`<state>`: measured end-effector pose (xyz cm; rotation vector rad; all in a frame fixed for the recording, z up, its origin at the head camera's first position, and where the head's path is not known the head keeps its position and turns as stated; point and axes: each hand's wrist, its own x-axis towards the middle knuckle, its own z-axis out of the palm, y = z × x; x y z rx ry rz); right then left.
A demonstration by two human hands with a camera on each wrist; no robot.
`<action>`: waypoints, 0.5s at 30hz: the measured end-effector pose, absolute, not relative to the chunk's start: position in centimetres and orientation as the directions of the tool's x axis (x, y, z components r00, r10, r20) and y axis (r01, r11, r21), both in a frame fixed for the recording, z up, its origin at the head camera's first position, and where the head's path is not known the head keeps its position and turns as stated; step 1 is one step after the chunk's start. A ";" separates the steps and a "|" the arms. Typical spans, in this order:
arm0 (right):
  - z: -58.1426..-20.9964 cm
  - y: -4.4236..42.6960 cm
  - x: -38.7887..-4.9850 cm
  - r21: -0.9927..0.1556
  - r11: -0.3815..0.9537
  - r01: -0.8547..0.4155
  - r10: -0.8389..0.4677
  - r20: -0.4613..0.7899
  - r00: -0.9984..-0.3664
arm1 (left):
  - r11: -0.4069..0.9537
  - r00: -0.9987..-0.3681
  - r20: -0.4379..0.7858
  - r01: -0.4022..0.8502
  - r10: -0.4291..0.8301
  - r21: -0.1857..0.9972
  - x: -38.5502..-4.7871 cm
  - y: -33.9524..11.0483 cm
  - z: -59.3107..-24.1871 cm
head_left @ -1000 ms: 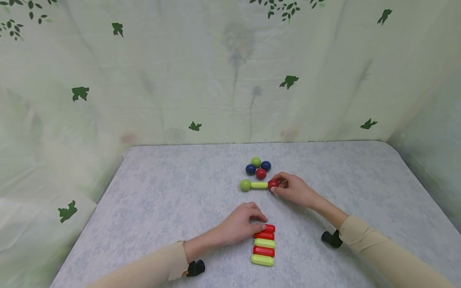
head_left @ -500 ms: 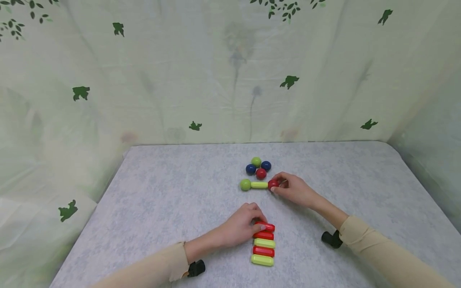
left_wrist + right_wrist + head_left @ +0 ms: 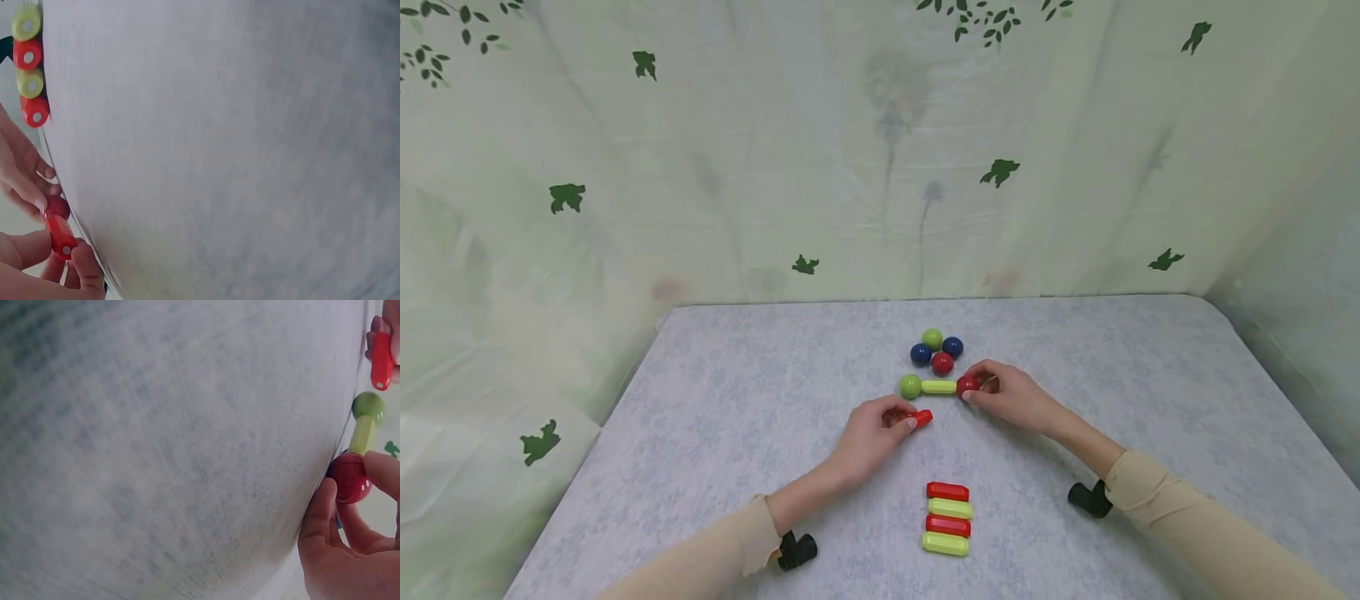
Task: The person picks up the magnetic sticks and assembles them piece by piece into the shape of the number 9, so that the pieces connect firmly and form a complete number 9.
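The left hand (image 3: pixel 867 435) pinches a red stick (image 3: pixel 922 418) near one end, between thumb and fingers, and holds it slantwise. The right hand (image 3: pixel 1011 397) is closed with its fingertips around a red ball (image 3: pixel 967 385), which touches a yellow-green stick (image 3: pixel 938 387); at the other end of this stick sits a green ball (image 3: pixel 909 386). Because the grip takes only one end, the red stick could perhaps turn or slip if its free end knocks the green ball. Such a knock could also break the joint, or roll the loose balls (image 3: pixel 942 363) just behind. Whether the red stick is clear of the table (image 3: pixel 737 400), I cannot surely tell.

Compared with half a second ago, the red stick has left the row of sticks (image 3: pixel 947 518), where four remain, and is now near the joined piece; the right hand has stayed.
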<state>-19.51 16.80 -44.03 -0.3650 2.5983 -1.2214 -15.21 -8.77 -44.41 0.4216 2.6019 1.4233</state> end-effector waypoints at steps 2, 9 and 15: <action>-44.1 16.8 -19.5 -0.778 0.617 -0.115 -0.326 -0.120 -0.938 | 0.513 -0.965 -0.006 0.134 0.262 0.848 -15.6 -9.0 -44.4; -44.2 16.8 -19.6 -0.778 0.617 -0.116 -0.326 -0.119 -0.938 | 0.431 -0.984 -0.142 -0.084 0.104 0.899 -16.2 -9.2 -44.1; -44.2 16.9 -19.6 -0.780 0.614 -0.121 -0.326 -0.111 -0.939 | 0.305 -0.969 -0.231 -0.196 0.082 0.932 -16.2 -9.1 -43.7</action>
